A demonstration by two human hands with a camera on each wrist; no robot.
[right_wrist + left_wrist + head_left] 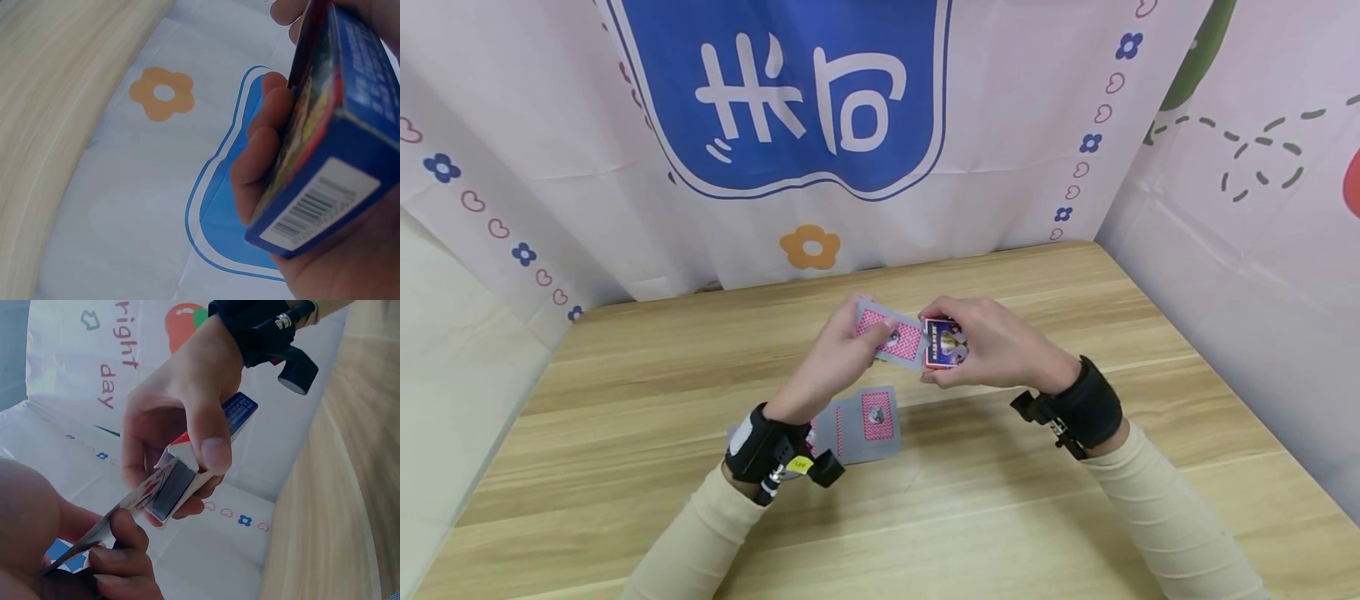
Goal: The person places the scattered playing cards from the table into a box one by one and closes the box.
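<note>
In the head view my left hand (827, 367) pinches a pink-backed playing card (907, 342), thumb on top; whether more cards lie beneath it, I cannot tell. My right hand (1003, 343) grips a small blue and red card box (938, 346) by its edges. The card's far end meets the box's open end. Seen from the left wrist, that card (131, 500) slants into the mouth of the box (240, 411), beside a grey stack inside. A barcode shows on the blue box (359, 125) in the right wrist view.
More pink-backed cards (877, 417) lie spread on the wooden table (1000, 517), partly hidden by the left wrist. A printed cloth (1000, 125) hangs behind the table's far edge. Each wrist wears a black strap (1093, 404) with a small camera.
</note>
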